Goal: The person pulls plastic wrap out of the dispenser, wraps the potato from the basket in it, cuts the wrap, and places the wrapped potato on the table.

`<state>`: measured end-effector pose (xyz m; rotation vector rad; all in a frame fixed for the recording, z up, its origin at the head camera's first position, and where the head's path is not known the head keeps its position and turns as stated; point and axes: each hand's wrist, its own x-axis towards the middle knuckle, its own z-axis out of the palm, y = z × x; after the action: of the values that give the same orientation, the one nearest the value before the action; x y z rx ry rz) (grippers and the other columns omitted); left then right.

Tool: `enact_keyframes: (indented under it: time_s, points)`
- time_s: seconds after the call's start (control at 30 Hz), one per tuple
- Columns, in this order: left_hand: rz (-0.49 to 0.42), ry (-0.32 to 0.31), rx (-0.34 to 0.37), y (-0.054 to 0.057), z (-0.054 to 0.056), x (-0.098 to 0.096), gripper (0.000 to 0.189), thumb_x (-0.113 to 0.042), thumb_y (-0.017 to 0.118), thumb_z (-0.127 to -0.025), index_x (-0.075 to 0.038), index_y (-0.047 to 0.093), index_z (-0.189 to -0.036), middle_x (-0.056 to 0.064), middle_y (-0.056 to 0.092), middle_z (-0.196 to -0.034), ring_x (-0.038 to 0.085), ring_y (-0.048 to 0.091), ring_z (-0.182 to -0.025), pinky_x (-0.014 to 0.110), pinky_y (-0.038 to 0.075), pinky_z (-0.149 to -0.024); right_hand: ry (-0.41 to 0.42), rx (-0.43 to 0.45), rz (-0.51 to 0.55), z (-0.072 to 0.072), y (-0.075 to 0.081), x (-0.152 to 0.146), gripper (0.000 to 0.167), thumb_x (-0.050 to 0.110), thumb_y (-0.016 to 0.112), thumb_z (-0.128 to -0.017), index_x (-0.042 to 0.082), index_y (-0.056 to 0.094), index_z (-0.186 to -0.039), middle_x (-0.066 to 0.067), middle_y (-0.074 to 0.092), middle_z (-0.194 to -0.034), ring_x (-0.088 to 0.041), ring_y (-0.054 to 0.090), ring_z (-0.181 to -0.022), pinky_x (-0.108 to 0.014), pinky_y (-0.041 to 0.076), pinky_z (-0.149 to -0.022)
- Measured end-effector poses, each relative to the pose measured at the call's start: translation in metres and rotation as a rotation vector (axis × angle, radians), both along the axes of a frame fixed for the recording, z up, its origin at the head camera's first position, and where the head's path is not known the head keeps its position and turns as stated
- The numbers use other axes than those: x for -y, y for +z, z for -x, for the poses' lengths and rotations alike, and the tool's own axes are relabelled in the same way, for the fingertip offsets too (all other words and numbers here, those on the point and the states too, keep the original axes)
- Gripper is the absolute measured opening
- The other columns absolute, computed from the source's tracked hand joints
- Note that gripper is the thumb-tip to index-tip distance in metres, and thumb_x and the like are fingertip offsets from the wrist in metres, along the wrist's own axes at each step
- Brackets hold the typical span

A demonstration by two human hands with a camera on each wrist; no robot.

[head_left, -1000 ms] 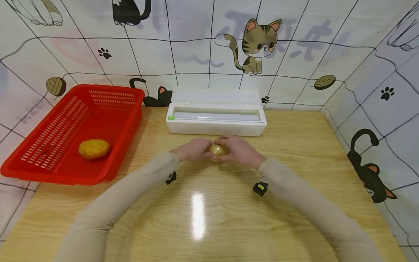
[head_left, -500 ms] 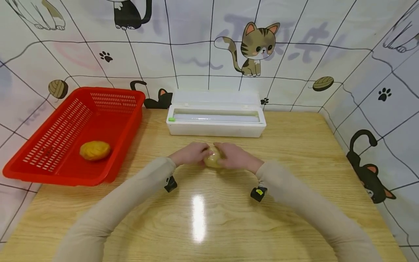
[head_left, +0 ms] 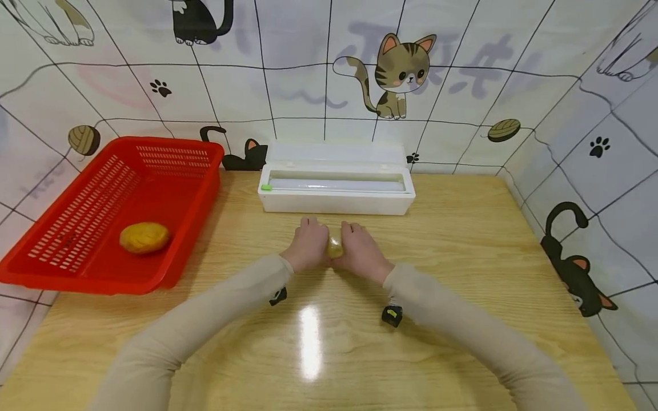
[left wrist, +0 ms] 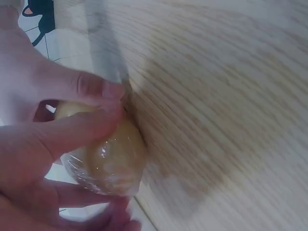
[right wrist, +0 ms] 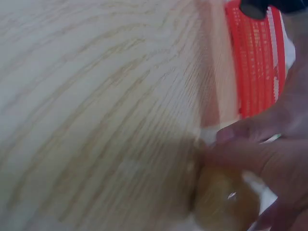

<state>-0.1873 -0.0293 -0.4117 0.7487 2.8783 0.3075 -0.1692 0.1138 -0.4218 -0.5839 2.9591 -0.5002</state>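
A pale yellow potato-like lump (head_left: 335, 246) wrapped in clear cling film is between my two hands, low over the table. My left hand (head_left: 308, 242) grips its left side. On the opposite side my right hand (head_left: 361, 251) grips it too. In the left wrist view, the wrapped lump (left wrist: 113, 159) shows shiny creased film, with both thumbs meeting on it and fingers curled behind. The right wrist view is blurred, but the lump (right wrist: 226, 199) shows under the thumbs. Fingers hide part of it in every view.
Behind the hands stands a white cling film box (head_left: 336, 202), lid raised, a roll inside and a green slider at its left. A red basket (head_left: 203, 211) at the left holds a yellow oval lump (head_left: 144, 238). Cat-patterned sheeting (head_left: 298, 91) borders the wooden table (head_left: 437, 354).
Both hands have turned, and their fingers now point more forward around the lump. Less of the lump shows between them than half a second ago. The basket and box stay put.
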Motion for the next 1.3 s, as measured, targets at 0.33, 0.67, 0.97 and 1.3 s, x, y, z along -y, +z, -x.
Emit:
enact_keyframes:
  time_s: [0.33,0.67,0.97,1.3]
  points:
    - [-0.154,-0.004,0.046,-0.003,0.000,0.003,0.040,-0.009,0.085,-0.068,0.005,0.055,-0.091,0.011,0.054,-0.079,0.027,0.056,-0.079,0.038,0.051,-0.072,-0.067,0.114,-0.010,0.006,0.011,0.002,0.050,0.024,0.088,-0.065,-0.002,0.053,-0.090,-0.009,0.053,-0.077,-0.025,0.054,-0.069,-0.037,0.050,-0.061]
    - [-0.143,0.029,0.053,-0.001,-0.003,-0.004,0.033,-0.001,0.078,-0.072,0.007,0.055,-0.093,0.014,0.057,-0.079,0.030,0.060,-0.080,0.041,0.053,-0.073,-0.097,0.200,0.038,0.008,0.009,0.004,0.047,0.020,0.088,-0.067,0.000,0.052,-0.088,-0.008,0.053,-0.076,-0.022,0.050,-0.065,-0.034,0.046,-0.057]
    - [-0.098,-0.003,0.073,-0.005,-0.003,-0.010,0.045,-0.011,0.082,-0.073,0.009,0.053,-0.101,0.016,0.054,-0.088,0.031,0.055,-0.088,0.041,0.048,-0.086,0.008,0.236,0.017,0.010,0.013,0.003,0.075,0.023,0.089,-0.066,-0.008,0.048,-0.121,-0.014,0.059,-0.089,-0.029,0.057,-0.083,-0.042,0.051,-0.075]
    - [-0.148,0.045,0.148,-0.011,0.001,-0.014,0.052,-0.009,0.082,-0.069,0.007,0.045,-0.103,0.020,0.047,-0.093,0.034,0.048,-0.090,0.046,0.047,-0.074,0.023,0.184,0.041,0.012,0.002,0.004,0.063,0.021,0.088,-0.068,-0.006,0.048,-0.107,-0.014,0.048,-0.090,-0.029,0.047,-0.087,-0.044,0.045,-0.076]
